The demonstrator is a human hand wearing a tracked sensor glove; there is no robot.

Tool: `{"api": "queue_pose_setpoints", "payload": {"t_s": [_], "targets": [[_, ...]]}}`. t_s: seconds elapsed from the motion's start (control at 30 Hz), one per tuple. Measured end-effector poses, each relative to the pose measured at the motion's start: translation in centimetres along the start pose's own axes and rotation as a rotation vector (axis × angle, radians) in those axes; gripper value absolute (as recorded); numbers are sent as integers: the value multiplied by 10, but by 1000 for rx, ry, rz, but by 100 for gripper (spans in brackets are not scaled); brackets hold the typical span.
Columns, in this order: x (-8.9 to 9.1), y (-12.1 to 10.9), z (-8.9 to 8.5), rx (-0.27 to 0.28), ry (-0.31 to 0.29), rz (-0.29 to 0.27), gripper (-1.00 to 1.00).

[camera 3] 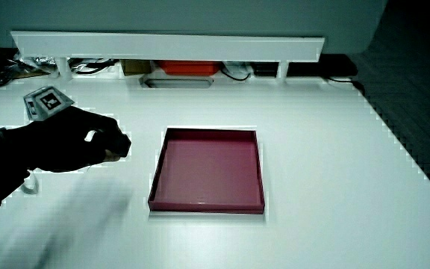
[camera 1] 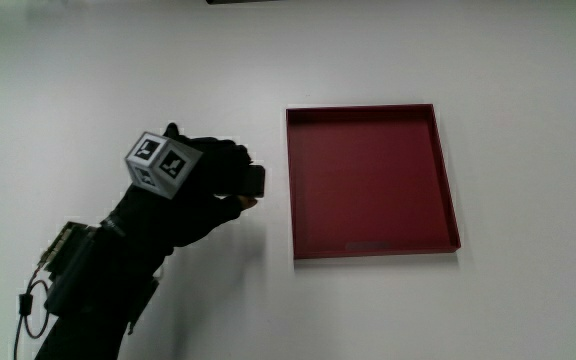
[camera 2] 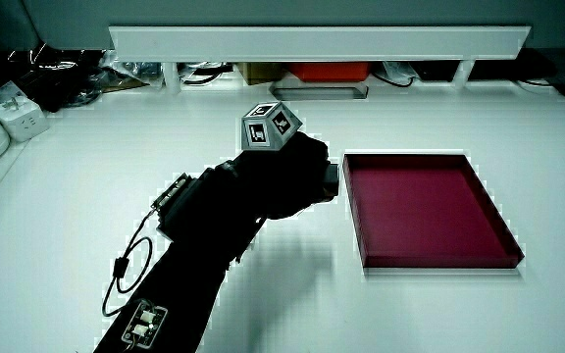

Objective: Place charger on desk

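Beside the shallow square dark-red tray [camera 1: 446, 180], the black-gloved hand [camera 1: 203, 185] with its patterned cube [camera 1: 161, 162] hangs over the white table [camera 1: 118, 70], fingers clenched around a small dark blocky charger [camera 1: 253, 180], near the tray's wall.

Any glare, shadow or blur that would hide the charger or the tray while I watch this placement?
Main view: hand and dark charger merge, black on black; soft shadow on the desk beneath the hand. In a side view the red tray floor shows a faint sheen near its nearer wall; the forearm there is smeared. No glare hides the tray.
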Motion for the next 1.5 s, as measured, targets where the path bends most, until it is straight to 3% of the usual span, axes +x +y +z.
{"api": "queue_pose_setpoints", "payload": {"t_s": [0.03, 0.1, 0.13, 0.2, 0.3, 0.4, 0.6, 1.07, 1.13, 1.3, 1.5], "targets": [[-3, -3, 0, -1, -22, 31, 0], [-2, -8, 6, -17, 34, 55, 0], [-6, -9, 3, -38, 19, 77, 0], [-13, -12, 0, -46, 37, 73, 0], [-21, -16, -5, -82, 37, 120, 0], [-31, -17, -16, -106, 6, 140, 0], [-42, -22, -28, -160, 4, 182, 0], [-55, -24, -50, -243, 7, 217, 0], [-58, -24, -51, -231, -10, 210, 0], [-55, -25, -51, -243, 26, 210, 0], [-55, -26, -52, -231, 29, 200, -24]]}}
